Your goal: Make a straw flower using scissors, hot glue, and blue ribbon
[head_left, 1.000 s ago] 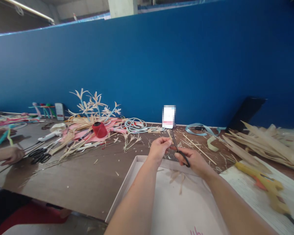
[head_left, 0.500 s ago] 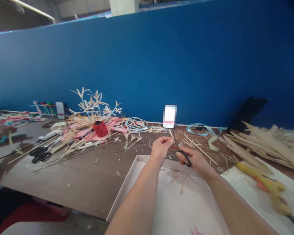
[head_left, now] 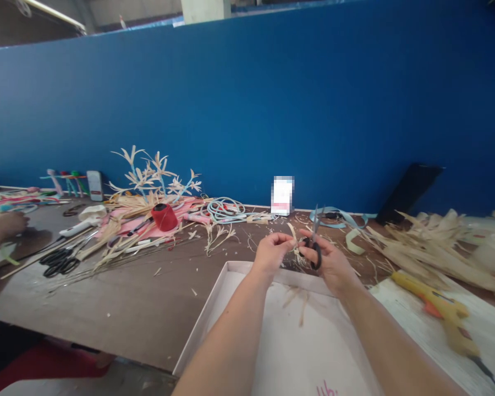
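My left hand (head_left: 273, 252) pinches a small pale strip of dried husk (head_left: 292, 231) between thumb and fingertips. Close beside it, my right hand (head_left: 329, 258) grips black-handled scissors (head_left: 315, 246), fingers through the loops and blades pointing up, slightly parted. The blades stand apart from the strip. Both hands are above the far edge of a white shallow box (head_left: 226, 308), which has a few husk pieces (head_left: 302, 308) lying in it and pink writing near the bottom.
A yellow glue gun (head_left: 445, 311) lies on white paper at right, below dried husks (head_left: 445, 253). Behind stands a lit phone (head_left: 282, 196). Leftward are husk flowers (head_left: 157, 170), a red thread spool (head_left: 164, 217), more scissors (head_left: 60, 259) and another person's hand (head_left: 12, 224).
The scissors have swung upright and away from the strip, their blades now to the right of it. The left hand keeps its pinch. The other person's arm has come further into view.
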{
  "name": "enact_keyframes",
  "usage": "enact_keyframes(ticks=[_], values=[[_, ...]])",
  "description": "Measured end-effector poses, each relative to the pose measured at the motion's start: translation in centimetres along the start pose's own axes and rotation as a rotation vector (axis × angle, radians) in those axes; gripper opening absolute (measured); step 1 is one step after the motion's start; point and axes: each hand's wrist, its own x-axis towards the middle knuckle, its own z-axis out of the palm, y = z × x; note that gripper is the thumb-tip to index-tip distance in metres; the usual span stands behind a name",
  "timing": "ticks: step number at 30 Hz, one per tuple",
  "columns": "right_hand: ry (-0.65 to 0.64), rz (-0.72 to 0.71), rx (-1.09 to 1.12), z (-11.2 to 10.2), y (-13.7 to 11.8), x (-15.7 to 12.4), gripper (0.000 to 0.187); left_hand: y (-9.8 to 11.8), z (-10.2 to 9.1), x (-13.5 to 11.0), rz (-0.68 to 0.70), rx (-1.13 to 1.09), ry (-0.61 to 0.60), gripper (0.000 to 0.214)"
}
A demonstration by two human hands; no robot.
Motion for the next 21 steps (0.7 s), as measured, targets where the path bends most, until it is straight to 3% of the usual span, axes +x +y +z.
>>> enact_keyframes(ticks=[10, 21], values=[[0.008, 0.002, -0.062, 0.10, -0.06, -0.04, 0.049, -0.14, 0.34, -0.20, -0.069, -0.040, -0.100, 0.024], [-0.039, -0.017, -0.177, 0.33, 0.28, 0.06, 0.052, 0.03, -0.24, 0.40, -0.016, -0.086, 0.026, 0.020]])
